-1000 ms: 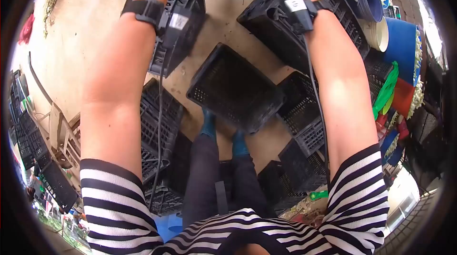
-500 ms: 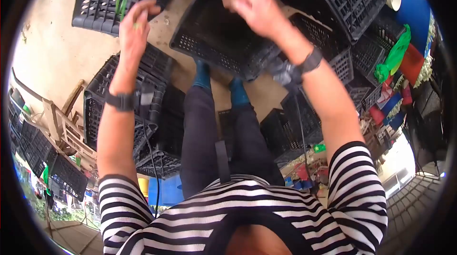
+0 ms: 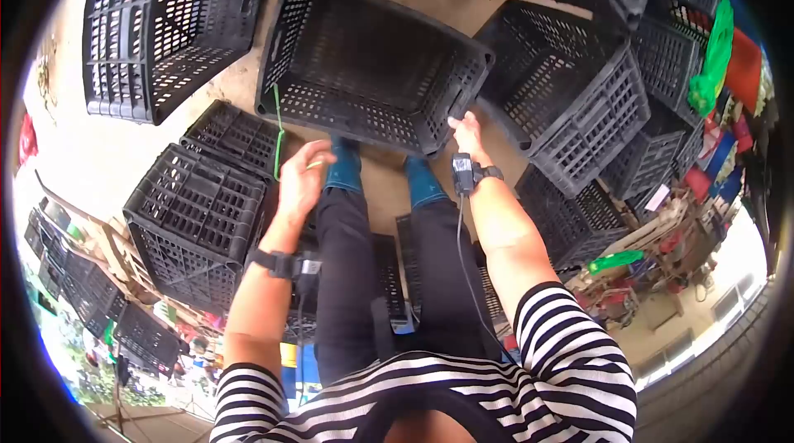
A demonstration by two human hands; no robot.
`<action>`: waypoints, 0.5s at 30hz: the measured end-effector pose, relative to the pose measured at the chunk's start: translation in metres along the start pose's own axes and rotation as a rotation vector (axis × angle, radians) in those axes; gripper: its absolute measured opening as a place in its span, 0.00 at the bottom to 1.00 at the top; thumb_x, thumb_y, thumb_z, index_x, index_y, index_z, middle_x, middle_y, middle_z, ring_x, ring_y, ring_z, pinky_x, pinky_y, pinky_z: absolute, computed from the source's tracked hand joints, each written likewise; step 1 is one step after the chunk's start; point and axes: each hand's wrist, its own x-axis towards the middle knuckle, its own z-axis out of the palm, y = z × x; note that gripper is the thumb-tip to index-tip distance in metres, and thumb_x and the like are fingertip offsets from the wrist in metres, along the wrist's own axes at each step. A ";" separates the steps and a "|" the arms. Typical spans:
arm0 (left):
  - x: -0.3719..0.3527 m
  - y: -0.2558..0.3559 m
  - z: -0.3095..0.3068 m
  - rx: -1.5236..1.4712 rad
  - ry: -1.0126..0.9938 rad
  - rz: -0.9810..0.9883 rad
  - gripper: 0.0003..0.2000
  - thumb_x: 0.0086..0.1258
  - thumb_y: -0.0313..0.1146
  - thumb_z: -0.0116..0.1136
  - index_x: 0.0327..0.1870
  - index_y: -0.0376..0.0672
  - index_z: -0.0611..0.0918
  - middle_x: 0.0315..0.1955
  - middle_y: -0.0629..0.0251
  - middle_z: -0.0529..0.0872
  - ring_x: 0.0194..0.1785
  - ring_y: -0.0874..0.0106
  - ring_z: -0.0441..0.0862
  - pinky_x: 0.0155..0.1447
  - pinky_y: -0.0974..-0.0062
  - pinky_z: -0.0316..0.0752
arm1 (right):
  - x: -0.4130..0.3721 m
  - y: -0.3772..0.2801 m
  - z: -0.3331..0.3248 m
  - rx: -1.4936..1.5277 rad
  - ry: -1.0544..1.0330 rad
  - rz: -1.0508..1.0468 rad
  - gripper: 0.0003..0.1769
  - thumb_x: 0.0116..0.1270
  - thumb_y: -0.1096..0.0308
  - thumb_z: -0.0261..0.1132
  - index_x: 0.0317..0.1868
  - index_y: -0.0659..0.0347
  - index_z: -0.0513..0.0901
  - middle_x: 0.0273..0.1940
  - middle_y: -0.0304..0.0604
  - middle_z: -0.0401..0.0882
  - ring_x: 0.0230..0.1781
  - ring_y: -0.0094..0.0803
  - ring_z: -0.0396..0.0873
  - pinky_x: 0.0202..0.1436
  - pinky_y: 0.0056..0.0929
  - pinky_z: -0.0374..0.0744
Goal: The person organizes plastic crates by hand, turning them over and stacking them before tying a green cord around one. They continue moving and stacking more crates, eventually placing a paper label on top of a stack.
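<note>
1. The left hand is curled shut around a thin green plastic strip.
2. The strip runs up from this hand to the near wall of a big black plastic crate with holes.
3. The right hand touches the big crate's near corner. I cannot tell if it grips.
4. The big crate sits on the floor, just ahead of both hands.
5. A smaller black crate lies left of the left hand.

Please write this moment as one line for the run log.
left hand: holds green strip | right hand: on black crate rim
</note>
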 end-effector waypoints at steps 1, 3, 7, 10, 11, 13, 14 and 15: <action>0.006 0.000 0.018 0.093 -0.019 0.065 0.14 0.64 0.22 0.44 0.49 0.36 0.77 0.32 0.69 0.84 0.24 0.85 0.69 0.30 0.88 0.66 | -0.015 -0.022 0.006 0.089 0.052 0.092 0.20 0.53 0.76 0.62 0.49 0.69 0.72 0.43 0.48 0.76 0.44 0.34 0.74 0.49 0.31 0.72; 0.014 0.026 0.052 0.061 -0.082 0.027 0.13 0.64 0.25 0.48 0.48 0.35 0.77 0.35 0.62 0.84 0.42 0.74 0.79 0.47 0.79 0.71 | -0.015 -0.007 0.014 0.164 0.072 -0.158 0.13 0.50 0.77 0.64 0.38 0.67 0.73 0.35 0.43 0.76 0.34 0.31 0.74 0.40 0.31 0.74; 0.034 0.077 0.085 0.258 -0.036 0.137 0.19 0.64 0.37 0.55 0.51 0.33 0.76 0.41 0.53 0.83 0.48 0.67 0.80 0.53 0.75 0.71 | -0.120 -0.063 0.049 0.001 -0.036 -0.388 0.16 0.52 0.78 0.61 0.42 0.63 0.71 0.33 0.41 0.72 0.32 0.27 0.72 0.36 0.27 0.73; 0.037 0.121 0.069 0.576 0.011 0.160 0.24 0.57 0.46 0.60 0.45 0.34 0.78 0.38 0.47 0.82 0.46 0.54 0.79 0.48 0.66 0.73 | -0.184 -0.086 0.086 0.006 -0.203 -0.737 0.28 0.49 0.83 0.56 0.54 0.62 0.69 0.51 0.53 0.68 0.53 0.46 0.69 0.59 0.34 0.69; 0.033 0.143 0.062 0.696 0.018 0.102 0.21 0.56 0.44 0.60 0.43 0.34 0.78 0.36 0.47 0.82 0.43 0.53 0.80 0.46 0.65 0.74 | -0.202 -0.101 0.091 0.044 -0.329 -0.665 0.30 0.50 0.83 0.56 0.57 0.62 0.68 0.55 0.53 0.66 0.61 0.49 0.62 0.63 0.35 0.64; 0.041 0.136 0.032 0.585 0.045 0.228 0.15 0.57 0.37 0.59 0.39 0.33 0.78 0.29 0.48 0.83 0.36 0.56 0.82 0.40 0.67 0.74 | -0.220 -0.123 0.092 0.002 -0.407 -0.788 0.30 0.51 0.81 0.56 0.59 0.62 0.67 0.59 0.50 0.64 0.62 0.46 0.62 0.63 0.34 0.64; 0.041 0.136 0.018 0.542 0.014 0.210 0.15 0.57 0.37 0.58 0.39 0.33 0.79 0.28 0.49 0.83 0.35 0.58 0.82 0.40 0.68 0.74 | -0.224 -0.125 0.093 0.025 -0.408 -0.793 0.30 0.51 0.81 0.56 0.59 0.62 0.67 0.59 0.50 0.64 0.62 0.46 0.62 0.63 0.34 0.64; 0.042 0.135 0.007 0.497 -0.017 0.190 0.14 0.57 0.36 0.58 0.38 0.33 0.79 0.27 0.50 0.83 0.34 0.59 0.82 0.39 0.69 0.74 | -0.226 -0.126 0.091 0.007 -0.472 -0.793 0.30 0.52 0.80 0.55 0.59 0.61 0.67 0.59 0.50 0.64 0.61 0.45 0.63 0.63 0.34 0.65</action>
